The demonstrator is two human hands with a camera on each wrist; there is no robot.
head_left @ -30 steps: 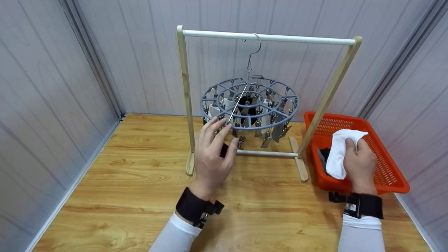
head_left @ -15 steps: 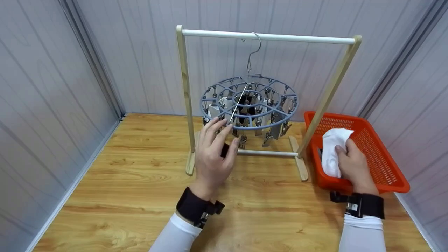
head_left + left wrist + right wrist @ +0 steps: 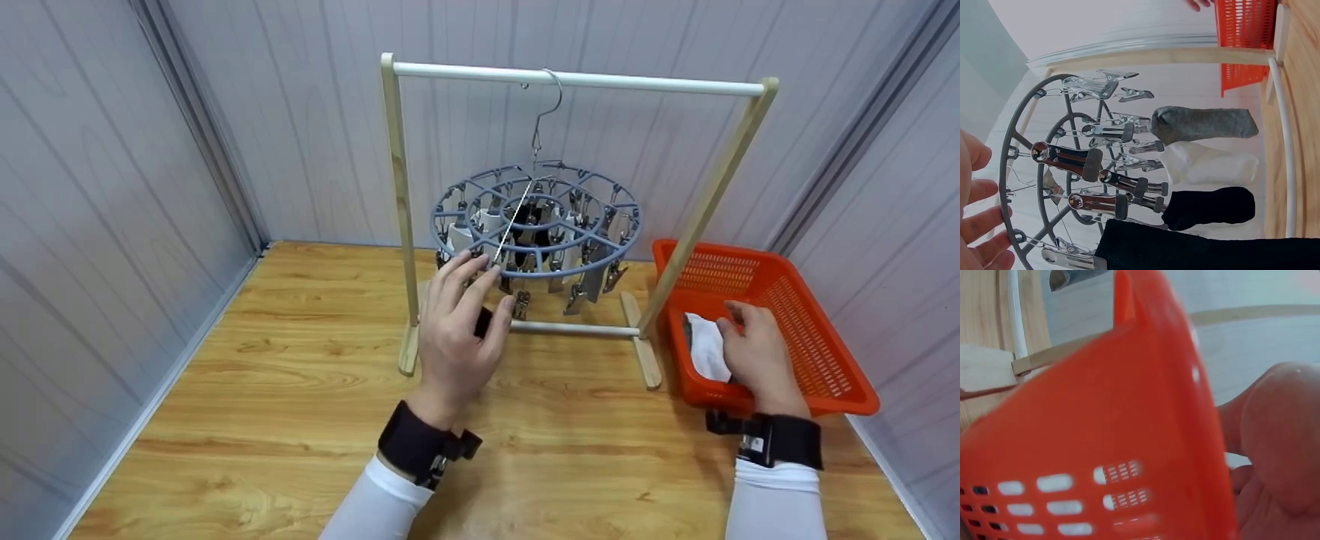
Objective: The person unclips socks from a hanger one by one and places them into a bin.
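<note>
In the head view my left hand (image 3: 457, 337) is at the near left edge of a round grey clip hanger (image 3: 536, 274), fingers extended and fingertips at its outer ring. Clipped below the ring, in the left wrist view, are a grey sock (image 3: 1204, 125), a white sock (image 3: 1207, 163), a black sock (image 3: 1210, 208) and a longer black sock (image 3: 1196, 251). My right hand (image 3: 757, 352) hovers inside the orange basket (image 3: 836, 360), fingers loosely bent and holding nothing. Beside its thumb another white sock (image 3: 706, 349) lies in the basket, over something dark.
A wooden rack with a white top bar (image 3: 652, 82) carries the hanger by its metal hook (image 3: 551, 105). The rack's right foot (image 3: 641, 352) stands close to the basket. Pale panel walls enclose the wooden tabletop (image 3: 300, 420). Several metal clips (image 3: 1067, 160) dangle unused.
My right hand has lowered the white sock leftward into the basket and let it go. My left hand has stayed at the hanger's ring.
</note>
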